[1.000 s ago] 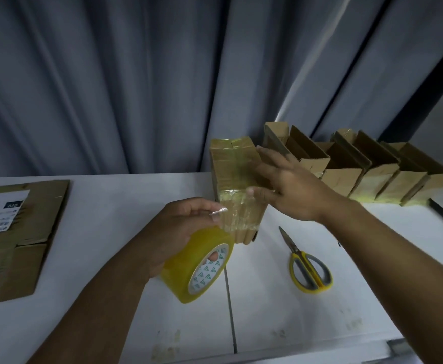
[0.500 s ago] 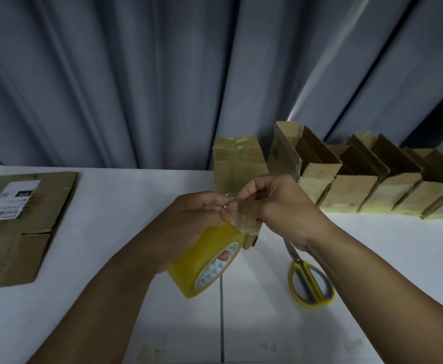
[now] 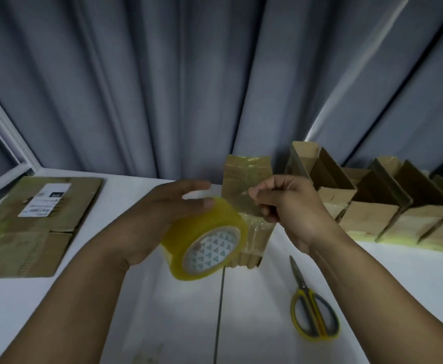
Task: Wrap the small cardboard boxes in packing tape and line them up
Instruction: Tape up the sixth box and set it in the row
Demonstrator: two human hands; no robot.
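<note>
Head view, centre frame: gripping the roll [image 3: 204,240] with the left hand [image 3: 147,224], pinching a strip [image 3: 244,203] off it with the right hand [image 3: 294,208], no longer pressing flat on the box [image 3: 246,172] standing just behind. Probably starting another wrap, so not yet joining the row [image 3: 372,219] at right; scissors [image 3: 312,311] lying lower right, untouched.

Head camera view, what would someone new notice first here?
The yellow tape roll sits at centre, held in the left hand, while the right hand pinches the tape end in front of a taped box standing on the white table. Behind to the right, a row of cardboard boxes lines the curtain. Yellow-handled scissors lie at the near right.
</note>
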